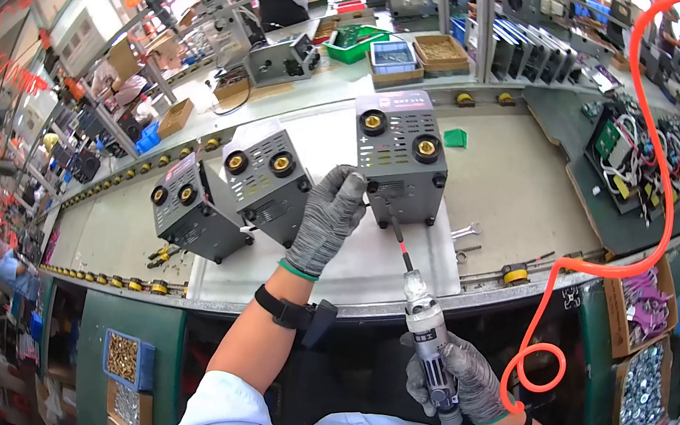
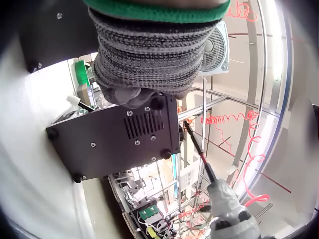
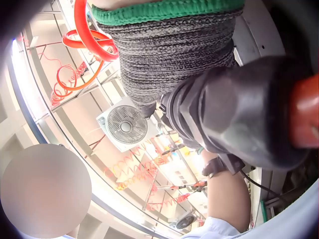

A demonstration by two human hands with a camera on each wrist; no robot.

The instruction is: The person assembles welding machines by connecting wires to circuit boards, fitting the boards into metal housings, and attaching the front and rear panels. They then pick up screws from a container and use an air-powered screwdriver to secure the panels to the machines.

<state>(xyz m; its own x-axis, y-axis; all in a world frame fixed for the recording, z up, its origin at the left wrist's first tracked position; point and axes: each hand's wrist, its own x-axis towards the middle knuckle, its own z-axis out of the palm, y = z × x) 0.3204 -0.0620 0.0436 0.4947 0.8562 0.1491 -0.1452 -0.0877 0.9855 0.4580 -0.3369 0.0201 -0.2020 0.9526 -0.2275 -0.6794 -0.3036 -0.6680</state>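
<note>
A black metal box point(image 1: 404, 165) with two brass-centred round sockets stands on a white sheet. The gloved left hand point(image 1: 327, 221) is at its near left edge; in the left wrist view that hand point(image 2: 144, 64) has its bent fingers on the edge of the box point(image 2: 114, 142). The gloved right hand point(image 1: 460, 378) grips a power screwdriver point(image 1: 428, 331), whose long bit points at the box's near face, close to a lower corner. Whether the tip touches is not certain. The right wrist view shows the glove point(image 3: 174, 55) behind the tool's dark rear end point(image 3: 239, 112).
Two similar boxes point(image 1: 269, 184) point(image 1: 195, 213) stand to the left. A wrench point(image 1: 466, 231) lies right of the near box, a green piece point(image 1: 456, 137) behind it. An orange air hose point(image 1: 664, 191) loops down at the right. Wired circuit boards point(image 1: 621, 158) sit at the back right.
</note>
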